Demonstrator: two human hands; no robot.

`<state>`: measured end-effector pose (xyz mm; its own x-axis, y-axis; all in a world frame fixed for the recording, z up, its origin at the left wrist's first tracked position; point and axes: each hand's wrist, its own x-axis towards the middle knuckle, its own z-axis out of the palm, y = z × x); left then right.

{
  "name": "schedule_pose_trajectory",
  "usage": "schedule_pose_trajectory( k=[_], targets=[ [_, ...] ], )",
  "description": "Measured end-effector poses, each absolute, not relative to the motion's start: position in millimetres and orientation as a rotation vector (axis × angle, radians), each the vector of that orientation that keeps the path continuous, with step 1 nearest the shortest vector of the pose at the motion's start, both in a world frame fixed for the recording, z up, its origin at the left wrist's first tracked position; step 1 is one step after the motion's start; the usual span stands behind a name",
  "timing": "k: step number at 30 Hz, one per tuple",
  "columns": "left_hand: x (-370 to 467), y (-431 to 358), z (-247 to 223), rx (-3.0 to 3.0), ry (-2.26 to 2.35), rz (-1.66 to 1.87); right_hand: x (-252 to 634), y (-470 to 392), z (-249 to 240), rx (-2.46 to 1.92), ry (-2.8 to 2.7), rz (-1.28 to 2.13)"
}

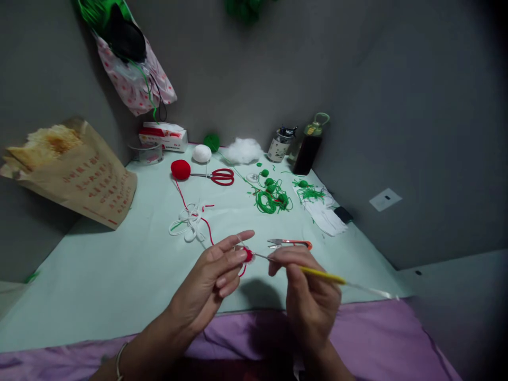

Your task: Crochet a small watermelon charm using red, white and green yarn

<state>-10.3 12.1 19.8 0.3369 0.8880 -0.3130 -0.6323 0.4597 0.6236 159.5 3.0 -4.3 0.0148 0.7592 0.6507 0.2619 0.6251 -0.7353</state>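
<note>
My left hand [216, 270] pinches a small red and white crochet piece [248, 256] between thumb and fingers, its index finger stretched out with white yarn over it. In my right hand [307, 296] is a crochet hook [323, 274] with a yellow handle, gripped like a pen. The hook's metal tip meets the right edge of the piece. Red yarn [209, 231] runs from the piece back toward a red yarn ball [180, 170]. Loose white yarn [189, 225] lies in loops left of my hands. Orange-handled thread snips [291, 244] rest just beyond my right hand.
Red-handled scissors [222, 177], a white yarn ball [201, 153], a green ball [211, 142] and white stuffing [243, 151] lie farther back. Green crocheted bits [273, 198] are at centre right. A dark bottle [307, 151] stands by the wall. A paper food bag [87, 174] is at left.
</note>
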Motion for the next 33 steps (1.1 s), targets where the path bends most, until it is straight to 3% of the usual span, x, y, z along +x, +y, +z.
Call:
schedule_pose_trajectory(
  k=[4, 12, 18, 27, 30, 33],
  targets=[
    [-7, 10, 21, 0.56, 0.698, 1.05, 158, 5, 2, -0.856, -1.55, 0.626],
    [-4, 10, 14, 0.472, 0.691, 1.023, 161, 1, -5, -0.868, -1.823, 0.172],
    [-6, 12, 16, 0.486, 0.71, 1.089, 161, 6, 0, -0.878, -1.427, 0.647],
    [-4, 8, 17, 0.641, 0.745, 1.065, 163, 9, -1, -0.802, -1.287, 0.95],
    [-8, 7, 14, 0.697, 0.794, 1.08, 165, 3, 1, -0.842, -1.394, 0.828],
    [-6, 6, 10, 0.771, 0.85, 1.118, 165, -1, -1, -0.861, -1.666, 0.483]
  ],
)
